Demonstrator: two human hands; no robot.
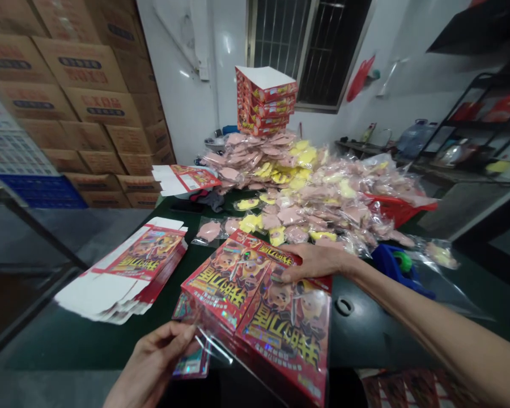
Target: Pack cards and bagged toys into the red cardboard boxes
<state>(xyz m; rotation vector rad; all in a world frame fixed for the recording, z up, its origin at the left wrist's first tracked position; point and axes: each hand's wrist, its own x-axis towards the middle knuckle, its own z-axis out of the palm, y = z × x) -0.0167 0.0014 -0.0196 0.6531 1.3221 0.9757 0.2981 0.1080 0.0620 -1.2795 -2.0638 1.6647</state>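
Two red printed boxes [287,328] lie side by side at the table's near edge, partly covered by a clear plastic bag [215,340]. My right hand [317,262] grips their far end, thumb on the top faces. At their near left corner my left hand [164,348] is closed, finger and thumb pinching the clear film. Under that corner, shiny printed cards or sheets [195,365] stick out, partly hidden. Flattened red-and-white cartons [140,263] are stacked to the left.
A large heap of bagged pink and yellow pieces [293,209] covers the table's far side. Red boxes [263,102] are stacked behind it. A blue tape dispenser [395,269] and a black ring [344,306] lie on the right. Brown cartons [89,107] line the left wall.
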